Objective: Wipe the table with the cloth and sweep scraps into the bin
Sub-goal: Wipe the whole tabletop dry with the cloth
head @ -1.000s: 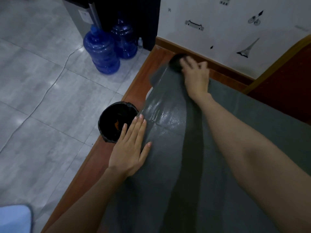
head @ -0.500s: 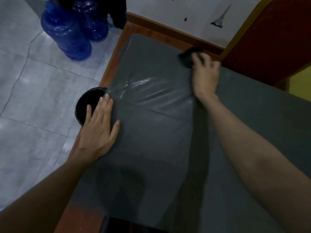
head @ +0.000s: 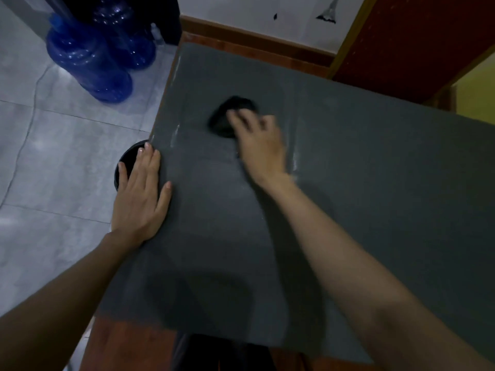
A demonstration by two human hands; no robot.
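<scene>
A dark cloth (head: 227,116) lies bunched on the grey table top (head: 361,183), near the middle of its far half. My right hand (head: 261,140) presses on the cloth's near side, fingers over it, blurred by motion. My left hand (head: 142,191) rests flat with fingers together on the table's left edge. Just beyond its fingertips, the black bin (head: 128,162) stands on the floor against the table, mostly hidden by the hand. Faint wet streaks shine on the table around the cloth.
Two blue water jugs (head: 88,60) stand on the tiled floor at the far left. A white wall with a wooden skirting (head: 254,41) runs behind the table. A red panel (head: 415,44) rises at the far right.
My right hand has dragged the cloth from the table's far edge toward me and leftward. My left hand stays flat on the left edge beside the bin.
</scene>
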